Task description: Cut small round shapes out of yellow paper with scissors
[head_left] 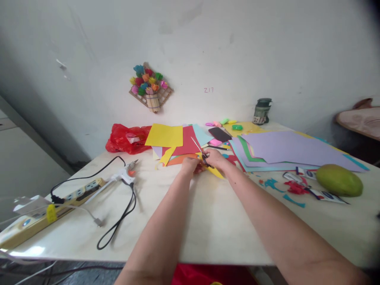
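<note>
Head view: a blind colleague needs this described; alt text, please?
A person's right hand holds scissors beside the left hand and yellow paper, over a pale table. Coloured sheets lie beyond; a glue gun sits left, a green fruit right.

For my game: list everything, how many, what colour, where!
Scissors: 1, dark handles, right hand
Paper piece: 1, yellow, centre
Paper sheets: several, mixed, back
Scraps: several, blue, red, right
Small lumps: several, bright, back
Phone: 1, black, back
Bag: 1, red, left
Flask: 1, green, back right
Fruit: 1, green, right
Tubes: several, white, blue, right
Glue gun: 1, white, left
Power strip: 1, cream, left
Cables: several, black, white, left
Flower decoration: 1, multicoloured, wall
Table: 1, white, centre
Wall: 1, white, behind
Cabinet: 1, grey, left
Unclear item: 1, red, below
Left hand: 1, bare, centre
Right hand: 1, bare, centre
</note>
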The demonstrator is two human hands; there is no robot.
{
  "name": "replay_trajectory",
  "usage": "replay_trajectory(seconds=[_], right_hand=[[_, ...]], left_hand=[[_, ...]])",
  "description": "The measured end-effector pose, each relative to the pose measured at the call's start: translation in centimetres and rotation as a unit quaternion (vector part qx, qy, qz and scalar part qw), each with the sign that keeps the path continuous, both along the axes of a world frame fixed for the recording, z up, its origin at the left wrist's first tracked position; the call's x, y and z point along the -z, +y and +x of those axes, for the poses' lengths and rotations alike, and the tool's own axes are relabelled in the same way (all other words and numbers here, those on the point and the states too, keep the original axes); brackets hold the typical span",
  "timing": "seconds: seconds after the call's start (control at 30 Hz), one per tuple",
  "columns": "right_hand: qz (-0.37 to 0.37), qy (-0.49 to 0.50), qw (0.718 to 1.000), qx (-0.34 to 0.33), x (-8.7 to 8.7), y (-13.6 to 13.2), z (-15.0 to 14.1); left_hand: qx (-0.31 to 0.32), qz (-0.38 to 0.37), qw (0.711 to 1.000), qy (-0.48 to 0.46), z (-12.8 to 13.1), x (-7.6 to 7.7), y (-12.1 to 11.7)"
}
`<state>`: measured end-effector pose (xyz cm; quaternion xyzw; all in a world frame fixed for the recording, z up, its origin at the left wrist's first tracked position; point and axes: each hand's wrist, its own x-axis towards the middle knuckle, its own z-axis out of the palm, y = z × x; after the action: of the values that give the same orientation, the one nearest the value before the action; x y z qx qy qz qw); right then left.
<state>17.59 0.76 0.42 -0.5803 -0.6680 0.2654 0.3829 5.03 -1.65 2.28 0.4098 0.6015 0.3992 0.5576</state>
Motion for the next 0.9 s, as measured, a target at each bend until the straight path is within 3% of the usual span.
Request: replay_trajectory(seconds=[0.27,0.43,0.53,0.7,0.9], right_hand=[[0.013,0.086,0.996,-0.005,-0.1,0.5,0.3],[0.061,0.108,0.986,0.112,0.2,1.4,1.0],[0.055,0.127,0.976,0.166,0.5,1.8,1.7],[0.016,0.267,0.955,0.131,-0.2,1.2,1.1],[0.035,0.374,0.920,0.113,-2.2,-0.4,0.3]], left_hand=[[0.027,0.087,0.995,0.031,-0.6,1.0,0.2],[0.014,0.133,0.991,0.029,-1.0,1.6,0.5],[0.032,0.164,0.985,-0.040,-1.5,1.8,0.6],[0.087,0.209,0.968,-0.106,-2.4,1.9,0.5],[0.137,0.188,0.962,-0.142,-2.5,2.2,0.5]])
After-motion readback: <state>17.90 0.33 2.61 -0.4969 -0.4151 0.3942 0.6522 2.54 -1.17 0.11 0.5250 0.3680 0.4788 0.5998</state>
